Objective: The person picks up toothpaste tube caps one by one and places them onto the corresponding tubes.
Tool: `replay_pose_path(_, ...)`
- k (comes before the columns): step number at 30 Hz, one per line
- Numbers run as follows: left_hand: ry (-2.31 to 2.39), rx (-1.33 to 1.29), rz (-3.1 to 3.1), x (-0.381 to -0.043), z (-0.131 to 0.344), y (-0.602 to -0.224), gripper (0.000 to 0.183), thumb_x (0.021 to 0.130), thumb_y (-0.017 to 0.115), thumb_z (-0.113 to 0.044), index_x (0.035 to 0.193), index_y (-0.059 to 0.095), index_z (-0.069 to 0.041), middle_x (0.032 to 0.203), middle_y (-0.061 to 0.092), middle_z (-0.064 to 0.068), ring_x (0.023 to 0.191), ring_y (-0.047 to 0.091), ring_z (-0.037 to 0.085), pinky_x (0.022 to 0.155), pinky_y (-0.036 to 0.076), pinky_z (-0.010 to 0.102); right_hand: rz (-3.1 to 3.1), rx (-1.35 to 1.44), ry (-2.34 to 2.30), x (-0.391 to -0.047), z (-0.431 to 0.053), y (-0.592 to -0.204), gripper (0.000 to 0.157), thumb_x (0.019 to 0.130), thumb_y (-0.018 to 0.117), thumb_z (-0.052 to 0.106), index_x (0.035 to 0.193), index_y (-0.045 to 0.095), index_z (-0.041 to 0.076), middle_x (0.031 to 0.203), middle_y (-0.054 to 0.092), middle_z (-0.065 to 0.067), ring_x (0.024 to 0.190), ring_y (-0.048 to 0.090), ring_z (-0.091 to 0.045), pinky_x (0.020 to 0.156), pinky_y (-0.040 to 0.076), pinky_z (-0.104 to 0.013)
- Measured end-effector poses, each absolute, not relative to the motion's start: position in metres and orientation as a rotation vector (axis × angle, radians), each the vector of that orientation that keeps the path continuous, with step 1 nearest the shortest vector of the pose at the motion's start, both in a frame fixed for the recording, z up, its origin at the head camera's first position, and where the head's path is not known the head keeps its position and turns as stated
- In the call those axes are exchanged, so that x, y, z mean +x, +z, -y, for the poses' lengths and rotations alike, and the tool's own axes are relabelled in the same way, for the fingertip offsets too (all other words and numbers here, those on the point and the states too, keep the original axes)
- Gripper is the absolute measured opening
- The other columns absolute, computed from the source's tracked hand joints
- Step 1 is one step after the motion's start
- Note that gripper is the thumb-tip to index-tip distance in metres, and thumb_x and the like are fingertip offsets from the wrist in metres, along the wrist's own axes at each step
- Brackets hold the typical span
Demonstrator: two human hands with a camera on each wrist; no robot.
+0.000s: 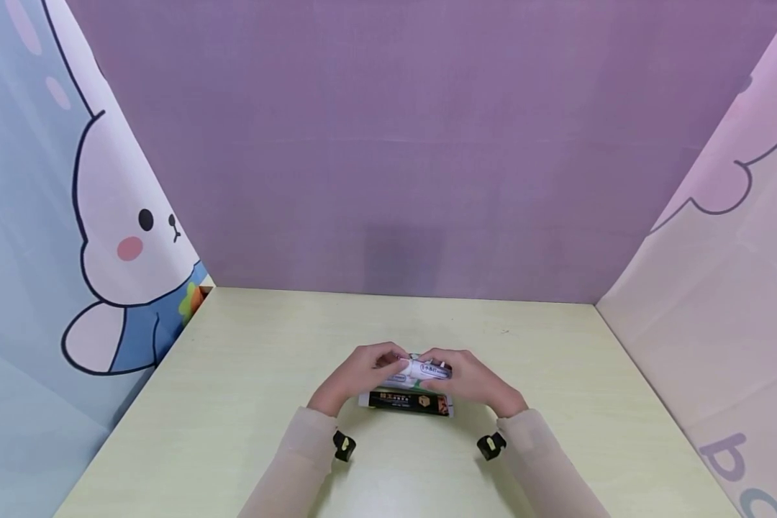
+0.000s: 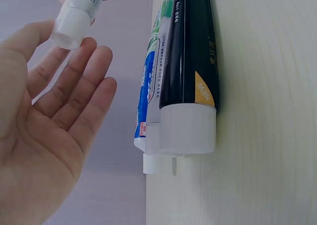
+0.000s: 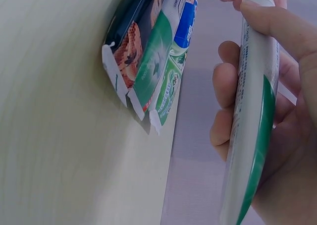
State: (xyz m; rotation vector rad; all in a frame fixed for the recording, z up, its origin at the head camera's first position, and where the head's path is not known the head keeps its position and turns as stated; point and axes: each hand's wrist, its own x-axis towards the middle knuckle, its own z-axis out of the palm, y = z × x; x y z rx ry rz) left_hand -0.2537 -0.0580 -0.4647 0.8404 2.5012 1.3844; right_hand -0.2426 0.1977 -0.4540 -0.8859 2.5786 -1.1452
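A white and green toothpaste tube (image 1: 427, 370) is held above the table between both hands. My right hand (image 1: 469, 375) grips its body, fingers and thumb curled round it in the right wrist view. At the other end, the thumb and fingertips of my left hand (image 1: 367, 368) pinch the white cap (image 2: 71, 28). Just below lie more toothpaste tubes side by side: a black one (image 2: 190, 51) with a white cap is nearest, then a white and green one (image 3: 154, 61), then a blue and green one (image 3: 179, 56). The head view mostly hides the farther two.
The pale wooden table (image 1: 285, 331) spreads out around the tubes. A purple panel (image 1: 395, 144) stands at its back. Printed cloths hang at both sides, the left one showing a cartoon rabbit (image 1: 129, 216). A black wrist band part (image 1: 344, 446) sits at each cuff.
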Motion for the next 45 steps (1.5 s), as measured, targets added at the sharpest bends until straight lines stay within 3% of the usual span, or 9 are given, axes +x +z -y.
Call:
replay_pose_path(15, 1.449, 0.876, -2.476, -0.251, 0.058, -0.4584, 0.019, 0.094, 0.073, -0.017, 0.113, 0.071, -0.019, 0.111, 0.066, -0.005, 0.099, 0.065, 0.012, 0.081, 0.055, 0.027, -2.595, -0.892, -1.135, -0.2417, -0.1969, -0.4531, 0.032, 0.094, 0.073, 0.026, 0.125, 0.066, 0.019, 0.104, 0.067, 0.004, 0.082, 0.061, -0.012, 0.071, 0.054, -0.03)
replay_pose_path(23, 1.444, 0.892, -2.507, -0.2533, 0.0575, -0.4607, 0.021, 0.09, 0.077, -0.015, 0.11, 0.072, -0.02, 0.107, 0.065, -0.009, 0.099, 0.064, 0.008, 0.087, 0.053, 0.026, -2.597, -0.886, -1.129, -0.2422, -0.1966, -0.4523, 0.031, 0.094, 0.073, 0.025, 0.124, 0.066, 0.019, 0.106, 0.067, 0.003, 0.083, 0.062, -0.012, 0.072, 0.054, -0.03)
replay_pose_path(29, 1.496, 0.986, -2.465, -0.2543, 0.0577, -0.4635, 0.029, 0.089, 0.078, -0.01, 0.116, 0.07, -0.016, 0.114, 0.065, 0.0, 0.102, 0.064, 0.015, 0.084, 0.055, 0.029, -2.581, -0.887, -1.151, -0.2428, -0.1966, -0.4539, 0.031, 0.094, 0.074, 0.025, 0.124, 0.066, 0.02, 0.107, 0.067, 0.004, 0.083, 0.062, -0.013, 0.072, 0.054, -0.03)
replay_pose_path(35, 1.459, 0.952, -2.48, -0.2538, 0.0578, -0.464, 0.031, 0.094, 0.074, -0.023, 0.122, 0.067, -0.014, 0.119, 0.064, 0.004, 0.105, 0.062, 0.017, 0.084, 0.055, 0.031, -2.587, -0.893, -1.143, -0.2433, -0.1973, -0.4559, 0.033, 0.094, 0.074, 0.028, 0.125, 0.066, 0.02, 0.106, 0.067, 0.005, 0.084, 0.063, -0.012, 0.072, 0.055, -0.03)
replay_pose_path(41, 1.369, 0.851, -2.508, -0.2528, 0.0578, -0.4645, 0.027, 0.102, 0.058, -0.038, 0.118, 0.068, -0.019, 0.106, 0.067, -0.007, 0.096, 0.063, 0.009, 0.084, 0.053, 0.03, -2.579, -0.886, -1.138, -0.2433, -0.1972, -0.4561, 0.034, 0.094, 0.073, 0.028, 0.126, 0.065, 0.02, 0.105, 0.067, 0.006, 0.084, 0.063, -0.012, 0.072, 0.055, -0.03)
replay_pose_path(45, 1.341, 0.827, -2.515, -0.2526, 0.0575, -0.4642, 0.028, 0.104, 0.055, -0.042, 0.118, 0.068, -0.022, 0.098, 0.066, -0.006, 0.085, 0.061, 0.011, 0.076, 0.052, 0.032, -2.581, -0.882, -1.133, -0.2431, -0.1973, -0.4553, 0.034, 0.094, 0.073, 0.027, 0.126, 0.065, 0.02, 0.104, 0.067, 0.006, 0.083, 0.063, -0.011, 0.072, 0.055, -0.029)
